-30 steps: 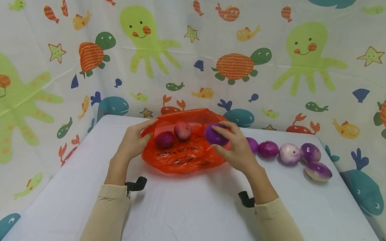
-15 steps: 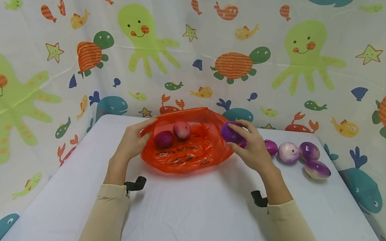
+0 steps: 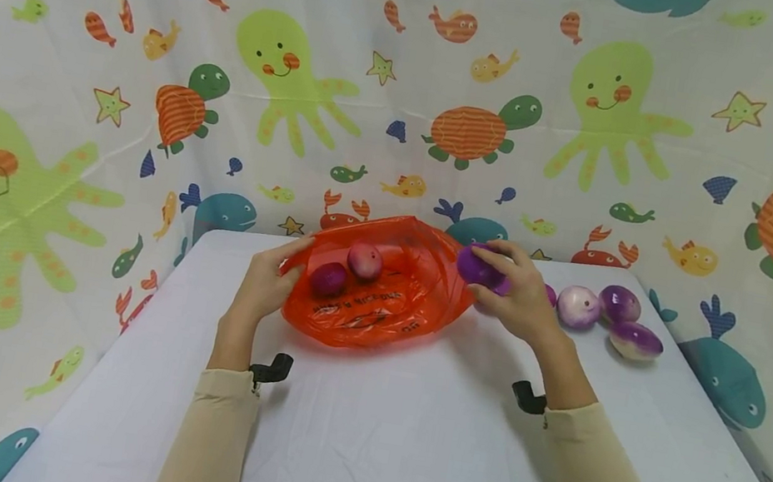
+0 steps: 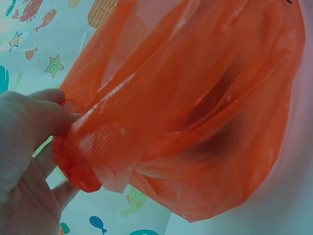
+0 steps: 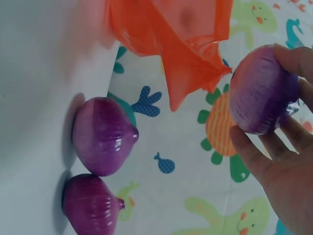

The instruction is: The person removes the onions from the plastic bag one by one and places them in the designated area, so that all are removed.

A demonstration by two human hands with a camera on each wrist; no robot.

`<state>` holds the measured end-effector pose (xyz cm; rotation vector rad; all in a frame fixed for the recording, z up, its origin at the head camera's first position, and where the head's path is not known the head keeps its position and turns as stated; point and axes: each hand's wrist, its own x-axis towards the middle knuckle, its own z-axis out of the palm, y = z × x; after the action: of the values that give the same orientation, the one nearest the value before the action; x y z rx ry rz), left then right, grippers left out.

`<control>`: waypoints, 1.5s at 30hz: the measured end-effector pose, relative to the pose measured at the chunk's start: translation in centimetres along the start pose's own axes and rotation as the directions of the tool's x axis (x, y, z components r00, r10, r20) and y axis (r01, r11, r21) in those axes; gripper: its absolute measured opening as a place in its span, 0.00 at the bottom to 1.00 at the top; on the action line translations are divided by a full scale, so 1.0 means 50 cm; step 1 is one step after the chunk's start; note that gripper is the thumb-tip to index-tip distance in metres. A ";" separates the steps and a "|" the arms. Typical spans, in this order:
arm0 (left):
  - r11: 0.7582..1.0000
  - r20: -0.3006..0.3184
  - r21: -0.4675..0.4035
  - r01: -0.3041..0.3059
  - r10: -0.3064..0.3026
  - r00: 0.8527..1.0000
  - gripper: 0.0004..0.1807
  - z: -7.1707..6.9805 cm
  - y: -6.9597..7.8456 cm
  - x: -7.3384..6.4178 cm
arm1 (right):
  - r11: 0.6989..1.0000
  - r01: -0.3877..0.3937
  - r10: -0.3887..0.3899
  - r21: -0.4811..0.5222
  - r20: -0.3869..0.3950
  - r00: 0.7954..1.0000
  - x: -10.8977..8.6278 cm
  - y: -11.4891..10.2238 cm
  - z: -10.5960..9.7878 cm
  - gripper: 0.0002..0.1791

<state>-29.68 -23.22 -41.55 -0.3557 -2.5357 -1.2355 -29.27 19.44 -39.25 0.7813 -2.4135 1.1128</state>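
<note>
An orange-red plastic bag [image 3: 374, 319] with black print lies with its mouth spread on the table. My left hand [image 3: 269, 281] pinches its left rim; the left wrist view has the bunched film [image 4: 80, 161] between thumb and fingers. Inside the bag sit a dark purple onion [image 3: 329, 279] and a pinkish onion [image 3: 365, 261]. My right hand [image 3: 518, 295] grips a shiny purple onion [image 5: 261, 90] by the fingertips, at the bag's right edge. In the right wrist view, a pointed fold of the bag [image 5: 188, 73] reaches right beside that onion.
Right of the bag, a row of onions rests on the white table [image 3: 362, 439], partly behind my right hand. Among them are a whitish onion [image 3: 578, 307], a dark purple one [image 3: 621, 304] and a two-toned one [image 3: 636, 341]. A sea-animal print curtain [image 3: 396, 82] hangs behind.
My right hand has moved right with the purple onion, from over the bag's opening to its right edge. The left hand stays on the rim, and both onions inside lie as before.
</note>
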 end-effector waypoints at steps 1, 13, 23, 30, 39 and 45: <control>1.000 0.000 -0.001 0.002 -0.002 1.000 0.32 0.000 0.000 0.000 | 1.000 0.003 -0.003 0.002 -0.004 1.000 -0.001 0.001 -0.002 0.32; 1.000 0.001 -0.007 0.023 -0.023 1.000 0.32 0.000 0.001 0.000 | 0.999 0.019 -0.020 -0.027 -0.051 0.998 -0.011 0.023 -0.029 0.30; 0.999 0.006 -0.011 0.031 -0.031 1.000 0.32 0.001 0.003 -0.002 | 0.997 -0.036 0.033 -0.065 -0.048 0.998 -0.025 0.036 -0.050 0.30; 0.999 0.014 -0.008 0.032 -0.032 0.999 0.32 0.000 0.004 0.001 | 0.991 -0.080 0.074 -0.105 -0.060 0.995 -0.036 0.053 -0.069 0.31; 1.000 0.019 -0.005 0.019 -0.019 1.000 0.33 -0.002 0.005 0.002 | 0.978 -0.158 0.148 -0.137 -0.075 0.986 -0.049 0.068 -0.098 0.32; 1.000 0.016 -0.007 0.009 -0.009 1.000 0.32 0.000 0.003 0.002 | 0.975 -0.175 0.165 -0.140 -0.083 0.983 -0.056 0.079 -0.114 0.32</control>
<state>-29.69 -23.10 -41.40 -0.3580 -2.5496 -1.2500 -29.00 26.90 -39.46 0.4876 -2.5055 0.9919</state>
